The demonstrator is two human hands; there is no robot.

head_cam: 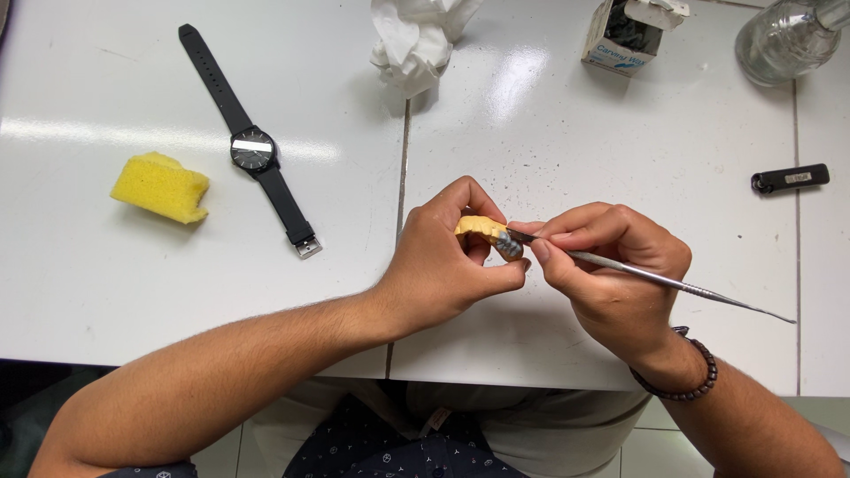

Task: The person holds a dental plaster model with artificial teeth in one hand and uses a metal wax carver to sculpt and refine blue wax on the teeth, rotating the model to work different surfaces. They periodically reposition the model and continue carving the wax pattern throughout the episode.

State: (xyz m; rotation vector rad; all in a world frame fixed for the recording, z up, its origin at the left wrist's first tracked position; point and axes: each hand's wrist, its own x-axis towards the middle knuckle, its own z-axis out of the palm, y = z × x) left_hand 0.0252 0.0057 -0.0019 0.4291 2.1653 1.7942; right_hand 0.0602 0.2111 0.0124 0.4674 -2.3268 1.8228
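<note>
I saw the left hand (443, 265) over the worktop's (567, 150) near edge, about midway along it, its grip closed around a small yellow dental cast (481, 228) with a grey waxed tooth (510, 245) at its right end; thumb below, fingers curled over the top. The right hand (611, 265) sat just beside it, grip pinched narrow on a thin metal carving tool (655, 278), held like a pen. The tool's tip touched the cast right by the grey tooth, and its long handle ran out toward the worktop's right side. A dark bead bracelet (686, 389) circled the right wrist. On the worktop's left part lay a yellow sponge (160, 186), and near it a black wristwatch (251, 146) lying flat with its strap stretched out. At the far edge sat crumpled white tissue (416, 40), a small opened cardboard box (624, 35), and a clear glass jar (784, 40) in the far right corner. A small black key fob (791, 178) lay by the right edge, well apart from both hands.
</note>
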